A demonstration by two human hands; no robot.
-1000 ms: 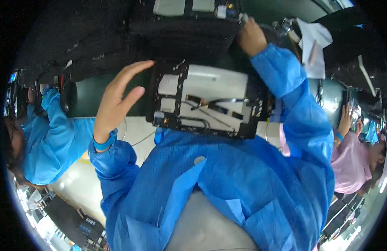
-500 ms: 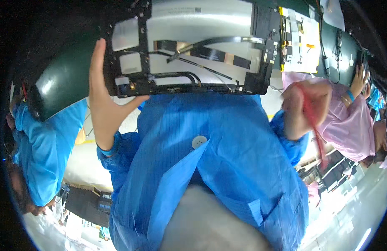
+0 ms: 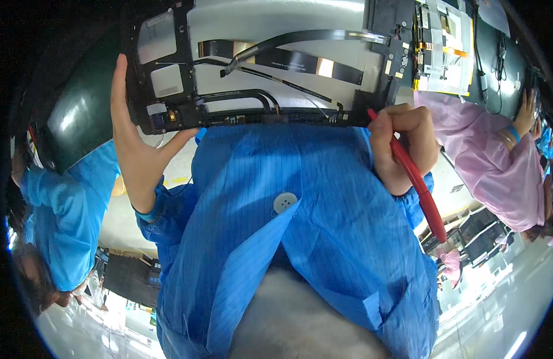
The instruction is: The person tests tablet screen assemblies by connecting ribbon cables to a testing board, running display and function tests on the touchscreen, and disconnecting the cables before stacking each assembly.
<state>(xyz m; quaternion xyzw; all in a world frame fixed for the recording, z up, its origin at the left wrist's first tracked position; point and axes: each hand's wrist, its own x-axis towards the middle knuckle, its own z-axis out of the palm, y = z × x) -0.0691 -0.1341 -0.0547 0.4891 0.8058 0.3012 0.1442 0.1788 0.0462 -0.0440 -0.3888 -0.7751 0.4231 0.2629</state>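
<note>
A black-framed electronic device chassis (image 3: 252,60) lies at the top of the view, its inside exposed: silvery plate, black ribbon cables (image 3: 306,39) and a narrow circuit strip along the near edge. At its near left corner my left hand (image 3: 139,143) is open, the long finger stretched along the left side and the thumb beneath the near edge. My right hand (image 3: 408,143) is closed around a slim red pen (image 3: 419,176). The pen's tip is at the chassis's near right corner; whether it touches cannot be told. Its other end slants down to the right.
Right of the chassis lies a yellow-edged panel with pale parts (image 3: 447,51), with black cables (image 3: 483,72) beyond it. The dark green bench (image 3: 79,113) runs to the left. A person in light blue (image 3: 67,209) is at left, another in pink (image 3: 486,161) at right.
My right hand has brought the red pen left to the chassis's near right corner. The chassis and my left hand sit slightly farther left in view.
</note>
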